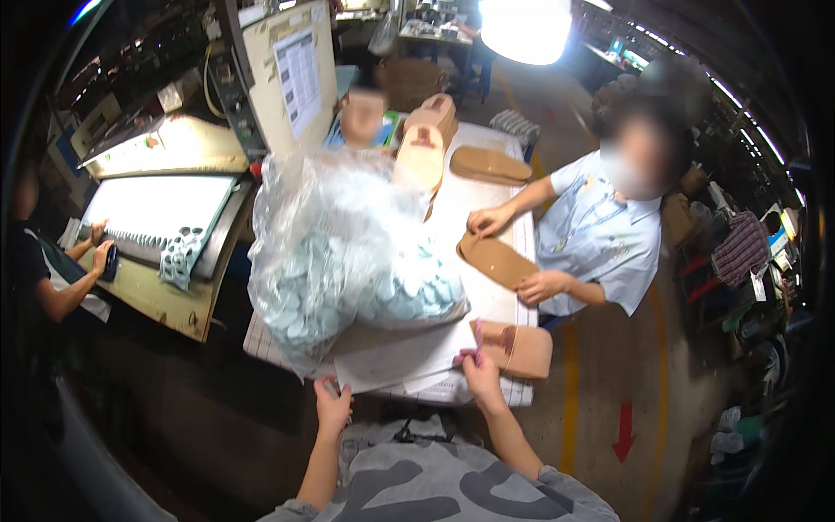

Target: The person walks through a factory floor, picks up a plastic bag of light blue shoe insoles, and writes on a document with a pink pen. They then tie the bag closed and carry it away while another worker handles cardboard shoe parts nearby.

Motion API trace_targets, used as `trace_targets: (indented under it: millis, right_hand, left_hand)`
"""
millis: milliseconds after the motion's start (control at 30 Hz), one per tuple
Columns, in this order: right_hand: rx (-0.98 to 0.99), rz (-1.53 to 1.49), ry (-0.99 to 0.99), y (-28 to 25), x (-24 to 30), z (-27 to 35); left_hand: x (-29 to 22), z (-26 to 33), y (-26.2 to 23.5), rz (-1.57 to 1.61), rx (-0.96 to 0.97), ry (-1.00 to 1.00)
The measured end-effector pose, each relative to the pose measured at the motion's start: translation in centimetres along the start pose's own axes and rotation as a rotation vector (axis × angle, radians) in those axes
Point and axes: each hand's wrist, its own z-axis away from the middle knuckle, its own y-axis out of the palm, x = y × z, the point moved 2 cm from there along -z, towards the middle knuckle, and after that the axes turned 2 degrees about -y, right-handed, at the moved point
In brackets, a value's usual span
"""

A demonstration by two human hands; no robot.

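Observation:
My left hand is closed at the table's near edge, beside the corner of some white papers. A small greyish thing shows at its fingers, too small to name. My right hand is closed at the left end of a stack of tan insoles with a dark printed mark. A pink strand rises from its fingers along that end of the stack. Between and beyond my hands stands a large clear plastic bag full of pale blue cut pieces.
Across the table's right side, a co-worker holds brown insoles. More brown insoles and tall tan insole stacks stand farther back. At left, another person works at a lit cutting machine. A bright lamp hangs above.

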Motion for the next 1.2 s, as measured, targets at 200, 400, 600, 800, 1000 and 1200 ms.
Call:
trace_targets:
  millis: [200,400,600,800,1000,1200]
  right_hand:
    - [0.380,-0.035,0.029,-0.3,0.6,-0.7]
    - [0.837,0.029,0.211,-1.2,2.6,1.0]
    - [1.105,-0.767,0.541,-1.3,6.8,3.8]
    - [0.800,-1.055,0.227,-1.1,10.2,1.4]
    - [0.574,-0.753,-0.212,1.4,21.2,0.2]
    - [0.716,-0.215,-0.490,11.7,32.6,1.0]
  left_hand:
    - [-3.2,3.5,0.8,0.665,-0.008,0.041]
    - [-8.9,8.3,0.6,0.931,0.133,0.138]
    - [-12.9,8.7,-1.0,1.007,0.522,0.357]
    - [-19.9,8.3,-4.2,1.017,0.624,0.389]
    - [-23.7,3.9,-5.5,0.993,0.695,0.369]
    - [-31.0,-0.6,-9.0,0.995,0.645,0.388]
